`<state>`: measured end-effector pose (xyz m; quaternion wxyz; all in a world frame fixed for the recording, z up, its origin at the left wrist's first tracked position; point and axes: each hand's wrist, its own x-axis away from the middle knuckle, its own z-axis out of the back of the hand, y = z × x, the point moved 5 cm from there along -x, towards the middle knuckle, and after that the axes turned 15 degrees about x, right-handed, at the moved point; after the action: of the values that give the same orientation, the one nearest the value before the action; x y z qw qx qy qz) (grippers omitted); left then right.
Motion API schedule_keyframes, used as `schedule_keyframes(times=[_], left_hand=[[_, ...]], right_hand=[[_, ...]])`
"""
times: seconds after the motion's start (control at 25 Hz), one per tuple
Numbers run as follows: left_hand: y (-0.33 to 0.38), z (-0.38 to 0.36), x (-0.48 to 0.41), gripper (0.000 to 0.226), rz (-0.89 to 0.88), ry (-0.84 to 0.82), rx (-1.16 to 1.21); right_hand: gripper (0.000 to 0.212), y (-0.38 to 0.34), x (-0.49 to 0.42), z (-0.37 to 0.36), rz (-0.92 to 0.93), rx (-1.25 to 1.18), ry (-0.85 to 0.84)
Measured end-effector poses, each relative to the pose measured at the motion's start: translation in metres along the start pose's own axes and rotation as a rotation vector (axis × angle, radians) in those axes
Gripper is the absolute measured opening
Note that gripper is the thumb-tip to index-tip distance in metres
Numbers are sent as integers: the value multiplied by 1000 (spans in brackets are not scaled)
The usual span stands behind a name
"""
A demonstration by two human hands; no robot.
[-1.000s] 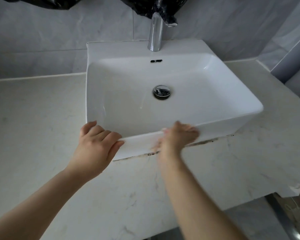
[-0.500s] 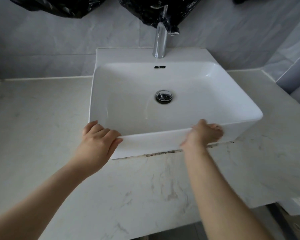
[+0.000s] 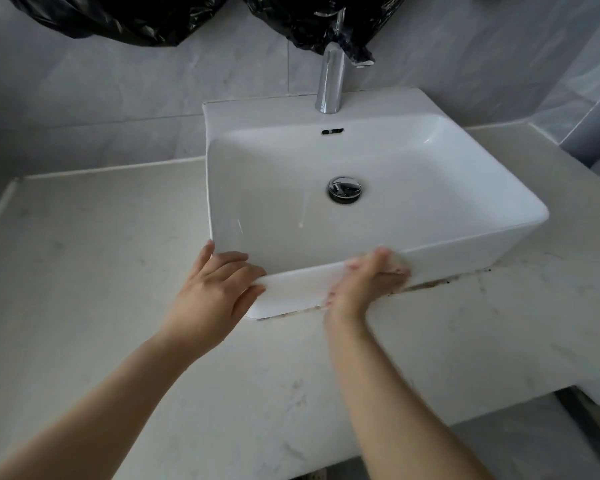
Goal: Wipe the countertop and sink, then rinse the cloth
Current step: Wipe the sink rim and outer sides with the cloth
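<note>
So the person's got both hands on the front of a white rectangular ceramic sink (image 3: 465,258), which sits on top of a pale marble-look stone table (image 3: 101,254). The left hand (image 3: 219,289) grips the sink's front-left corner: fingers (image 3: 236,263) curled over the rim, thumb against the outside wall. The right hand (image 3: 364,282) is further along the same front wall, about the middle, up at the rim. It's motion-blurred, so honestly can't tell whether its fingers (image 3: 385,271) are clamped on anything. There's a pale smudge at the fingertips that could be the cloth, but it's too smeared to call.

A line of dark grime (image 3: 440,280) runs along the seam where the sink meets the table, just right of that hand. The basin has a chrome pop-up drain plug (image 3: 344,188) and an overflow slot (image 3: 332,131) below the chrome tap (image 3: 331,81). Crinkly black plastic bags (image 3: 118,19) hang over the grey tiled wall (image 3: 153,91) behind.
</note>
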<state>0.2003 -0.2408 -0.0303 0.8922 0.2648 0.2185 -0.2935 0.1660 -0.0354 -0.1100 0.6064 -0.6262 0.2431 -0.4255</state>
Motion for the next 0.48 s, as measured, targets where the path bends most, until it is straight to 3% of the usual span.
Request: schedule_keyframes(times=[0.08, 0.16, 0.24, 0.36, 0.44, 0.48], left_hand=[[-7, 4, -2, 54, -42, -20, 60], [-14, 10, -1, 47, -97, -36, 92], [-21, 16, 1, 34, -159, -72, 126], [-23, 18, -1, 29, -171, -106, 156], [-21, 18, -2, 29, -160, -94, 165], [-20, 18, -1, 29, -160, -88, 173]], right_hand=[[80, 19, 75, -19, -40, 87, -204], [76, 36, 127, -32, -52, 76, -346], [75, 36, 95, -26, 76, 146, -271], [55, 40, -4, -27, -61, 27, -31], [49, 12, 5, -13, -11, -114, 48], [59, -2, 34, -11, 36, -126, 25]])
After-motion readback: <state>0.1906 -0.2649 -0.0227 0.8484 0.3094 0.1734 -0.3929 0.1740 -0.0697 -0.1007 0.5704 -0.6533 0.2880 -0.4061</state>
